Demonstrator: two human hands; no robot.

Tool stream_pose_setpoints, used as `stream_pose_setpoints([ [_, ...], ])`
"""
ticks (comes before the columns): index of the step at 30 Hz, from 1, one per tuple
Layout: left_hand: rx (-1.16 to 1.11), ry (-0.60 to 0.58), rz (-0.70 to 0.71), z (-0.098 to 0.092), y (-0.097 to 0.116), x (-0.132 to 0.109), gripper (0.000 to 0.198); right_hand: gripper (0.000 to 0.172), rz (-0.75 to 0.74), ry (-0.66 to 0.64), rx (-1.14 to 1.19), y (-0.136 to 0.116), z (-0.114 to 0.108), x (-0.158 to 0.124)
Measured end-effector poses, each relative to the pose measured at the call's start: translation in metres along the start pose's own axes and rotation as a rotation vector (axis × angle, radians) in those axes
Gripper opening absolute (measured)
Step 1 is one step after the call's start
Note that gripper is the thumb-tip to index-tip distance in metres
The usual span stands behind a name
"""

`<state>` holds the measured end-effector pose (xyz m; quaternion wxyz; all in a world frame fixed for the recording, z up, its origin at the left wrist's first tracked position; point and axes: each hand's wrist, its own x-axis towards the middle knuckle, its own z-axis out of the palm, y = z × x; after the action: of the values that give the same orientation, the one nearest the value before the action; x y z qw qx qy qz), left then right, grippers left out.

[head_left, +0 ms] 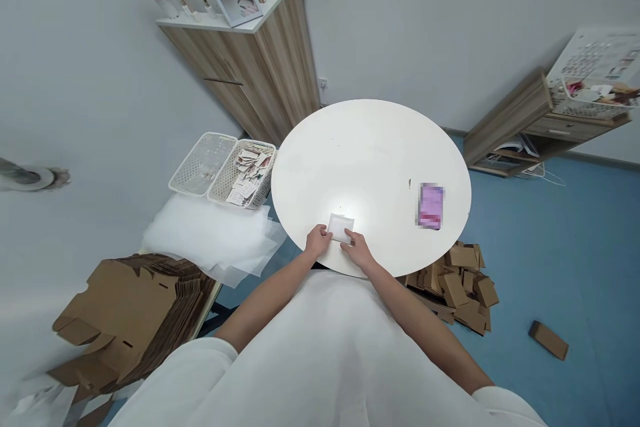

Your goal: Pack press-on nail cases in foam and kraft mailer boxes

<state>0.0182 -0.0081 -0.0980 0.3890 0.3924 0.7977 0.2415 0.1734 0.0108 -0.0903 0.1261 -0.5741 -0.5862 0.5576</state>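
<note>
A small, flat white packet (pixel 341 227), roughly square and seemingly wrapped in thin foam sheet, lies at the near edge of the round white table (pixel 370 140). My left hand (pixel 319 241) grips its left side, fingers curled and thumb at the edge. On the opposite side, my right hand (pixel 358 251) pinches the near right corner with thumb and fingers. What the wrapping holds inside is hidden.
A blurred purple item (pixel 431 205) lies on the table's right. At left are white baskets (pixel 215 173) with printed cards, white foam sheets (pixel 210 233) and stacked flat cardboard (pixel 130 307). Small brown boxes (pixel 455 287) are piled at lower right; another box (pixel 549 340) lies on the floor.
</note>
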Motion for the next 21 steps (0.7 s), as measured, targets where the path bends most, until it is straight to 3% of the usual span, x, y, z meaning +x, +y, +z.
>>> stream_pose_setpoints([
  [7,-0.051,-0.011,-0.053,-0.001,-0.002,0.001,0.024,0.048,0.092,-0.066,0.188,-0.009,-0.006,0.002],
  [14,-0.092,0.05,-0.021,-0.006,-0.006,0.006,0.034,0.061,0.118,-0.022,0.178,-0.022,0.014,0.009],
  [21,-0.073,0.135,0.025,-0.044,-0.02,0.036,0.02,0.066,0.102,-0.069,0.094,-0.05,0.05,0.038],
])
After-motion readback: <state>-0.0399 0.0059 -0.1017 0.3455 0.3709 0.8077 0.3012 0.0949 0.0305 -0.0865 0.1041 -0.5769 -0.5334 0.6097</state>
